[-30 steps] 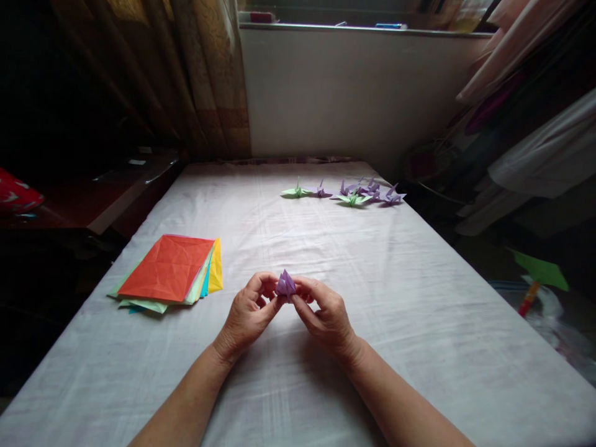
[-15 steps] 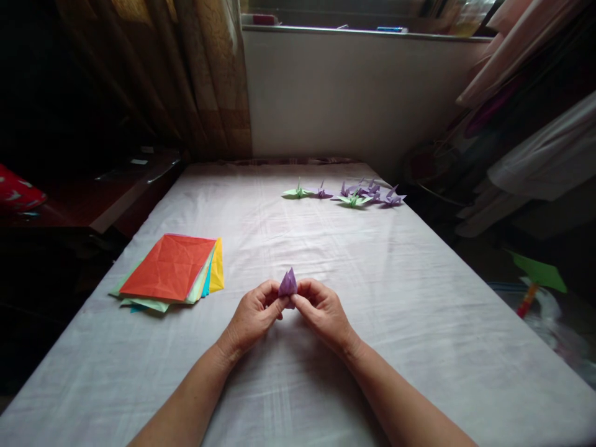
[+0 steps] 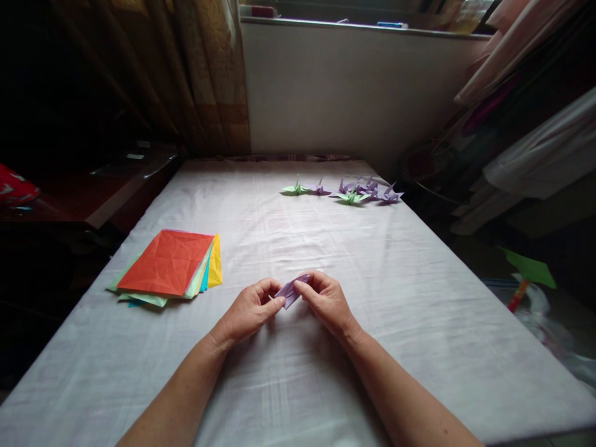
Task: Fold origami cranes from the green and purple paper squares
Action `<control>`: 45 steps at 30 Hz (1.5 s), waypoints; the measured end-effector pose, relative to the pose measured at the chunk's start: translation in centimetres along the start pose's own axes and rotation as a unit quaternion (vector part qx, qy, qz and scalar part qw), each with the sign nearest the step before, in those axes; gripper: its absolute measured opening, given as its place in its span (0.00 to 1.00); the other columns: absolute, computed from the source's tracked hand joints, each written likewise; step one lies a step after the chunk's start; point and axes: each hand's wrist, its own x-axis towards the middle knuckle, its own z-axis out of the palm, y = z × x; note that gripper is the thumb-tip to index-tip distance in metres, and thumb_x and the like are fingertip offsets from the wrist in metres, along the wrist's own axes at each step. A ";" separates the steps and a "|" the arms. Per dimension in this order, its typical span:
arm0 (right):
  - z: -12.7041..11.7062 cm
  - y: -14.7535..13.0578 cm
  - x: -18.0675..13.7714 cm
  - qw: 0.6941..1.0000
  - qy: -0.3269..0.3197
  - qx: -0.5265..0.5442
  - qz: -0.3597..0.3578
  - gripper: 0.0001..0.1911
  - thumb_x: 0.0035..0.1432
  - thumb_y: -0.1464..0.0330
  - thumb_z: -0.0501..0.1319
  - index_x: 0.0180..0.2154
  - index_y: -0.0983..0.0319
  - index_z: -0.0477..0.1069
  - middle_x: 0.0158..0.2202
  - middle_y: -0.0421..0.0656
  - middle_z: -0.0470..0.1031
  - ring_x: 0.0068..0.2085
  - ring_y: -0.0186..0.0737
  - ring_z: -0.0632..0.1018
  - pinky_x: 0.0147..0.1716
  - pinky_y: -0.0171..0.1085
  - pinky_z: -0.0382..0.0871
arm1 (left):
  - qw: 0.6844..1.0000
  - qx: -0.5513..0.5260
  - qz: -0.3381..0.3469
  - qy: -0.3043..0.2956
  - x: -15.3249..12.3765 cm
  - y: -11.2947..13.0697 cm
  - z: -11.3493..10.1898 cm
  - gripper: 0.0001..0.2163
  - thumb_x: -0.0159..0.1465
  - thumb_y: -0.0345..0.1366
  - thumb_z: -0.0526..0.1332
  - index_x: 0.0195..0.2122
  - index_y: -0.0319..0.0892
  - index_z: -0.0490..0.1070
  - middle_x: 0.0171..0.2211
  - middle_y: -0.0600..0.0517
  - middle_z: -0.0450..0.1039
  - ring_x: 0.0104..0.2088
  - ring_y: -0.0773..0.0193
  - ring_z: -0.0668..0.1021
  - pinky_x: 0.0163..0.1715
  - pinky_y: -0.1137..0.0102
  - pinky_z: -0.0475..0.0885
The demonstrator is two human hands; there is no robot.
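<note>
A small folded purple paper piece (image 3: 290, 290) lies tilted between my two hands, low over the white cloth of the table (image 3: 419, 310). My left hand (image 3: 249, 308) pinches its near left end with thumb and fingertips. My right hand (image 3: 326, 302) is closed on its far right end, the fingers curled over the paper. Part of the piece is hidden under my right fingers.
A stack of coloured paper sheets (image 3: 168, 265), orange on top, lies to the left. Several folded paper cranes (image 3: 347, 191), purple and green, stand in a row at the far side. Dark furniture (image 3: 93, 192) borders the table's left edge, and hanging cloth (image 3: 535, 149) its right.
The purple piece stood upright as a point between my fingertips. It now lies flatter and stretched sideways, and both hands have dropped slightly toward the cloth.
</note>
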 end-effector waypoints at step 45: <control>-1.6 0.6 -1.2 0.770 -0.058 -0.635 -0.038 0.25 0.68 0.54 0.48 0.64 0.50 0.60 0.69 0.51 0.51 0.69 0.57 0.52 0.62 0.57 0.47 | 0.806 0.569 0.160 -0.014 -3.2 -1.6 0.5 0.27 0.66 0.50 0.57 0.65 0.52 0.59 0.65 0.50 0.61 0.67 0.45 0.58 0.64 0.42 0.46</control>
